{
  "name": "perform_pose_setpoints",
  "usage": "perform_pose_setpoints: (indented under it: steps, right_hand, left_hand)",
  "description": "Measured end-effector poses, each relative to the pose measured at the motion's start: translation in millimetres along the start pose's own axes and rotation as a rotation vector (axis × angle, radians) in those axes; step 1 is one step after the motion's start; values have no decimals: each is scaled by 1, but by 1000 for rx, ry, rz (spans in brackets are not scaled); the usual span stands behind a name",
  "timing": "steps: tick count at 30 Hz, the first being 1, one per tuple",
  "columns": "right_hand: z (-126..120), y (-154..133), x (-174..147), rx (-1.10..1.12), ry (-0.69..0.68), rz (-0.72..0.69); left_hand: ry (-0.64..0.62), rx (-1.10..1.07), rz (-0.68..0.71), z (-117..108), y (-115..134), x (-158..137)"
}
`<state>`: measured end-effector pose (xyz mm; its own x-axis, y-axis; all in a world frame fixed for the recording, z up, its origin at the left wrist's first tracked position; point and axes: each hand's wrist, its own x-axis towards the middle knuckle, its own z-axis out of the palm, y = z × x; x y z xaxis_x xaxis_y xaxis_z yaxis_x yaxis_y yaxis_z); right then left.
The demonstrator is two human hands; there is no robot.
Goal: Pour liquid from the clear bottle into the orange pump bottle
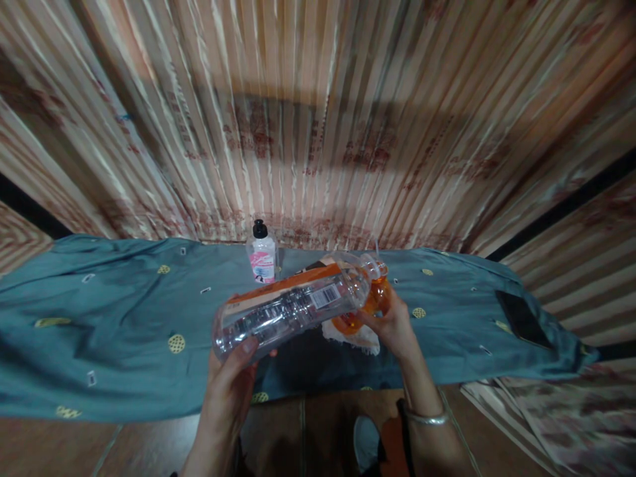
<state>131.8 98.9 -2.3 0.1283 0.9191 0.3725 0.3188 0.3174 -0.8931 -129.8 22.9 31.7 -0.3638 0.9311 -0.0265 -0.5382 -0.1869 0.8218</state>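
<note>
A large clear plastic bottle (293, 305) with an orange and dark label is tilted nearly on its side, its mouth toward the right. My left hand (236, 371) is wrapped round its base end. My right hand (392, 324) closes round a small orange translucent bottle (378, 297) right by the large bottle's mouth. The two mouths overlap in view, so I cannot tell whether they touch. Below them a white cloth (365, 341) lies on the table, with something orange and see-through (348, 323) over it, partly hidden by the large bottle.
A white and pink bottle with a black cap (262, 255) stands at the back of the table. A dark flat phone-like object (521, 318) lies at the right. The table wears a teal cloth (124, 318). Pleated curtains (298, 132) hang behind it.
</note>
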Motion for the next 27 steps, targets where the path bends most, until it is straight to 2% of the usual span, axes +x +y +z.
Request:
perform_pose_setpoints:
  steps: [4,9,20,27]
  right_hand:
    - [-1,-1,0,-37,9,-11]
    - [-1,-5,-1,17,-14,13]
    - [-1,-3,0,21,-25,4]
    - [-1,-1,1,-8,-1,37]
  left_hand:
    - [5,-11,-8,1,0,-1]
    - [-6,-10,-5,6,0,-2]
    - [70,-44,-10,11,0,-4]
    - [52,-30,-5,13,2,-5]
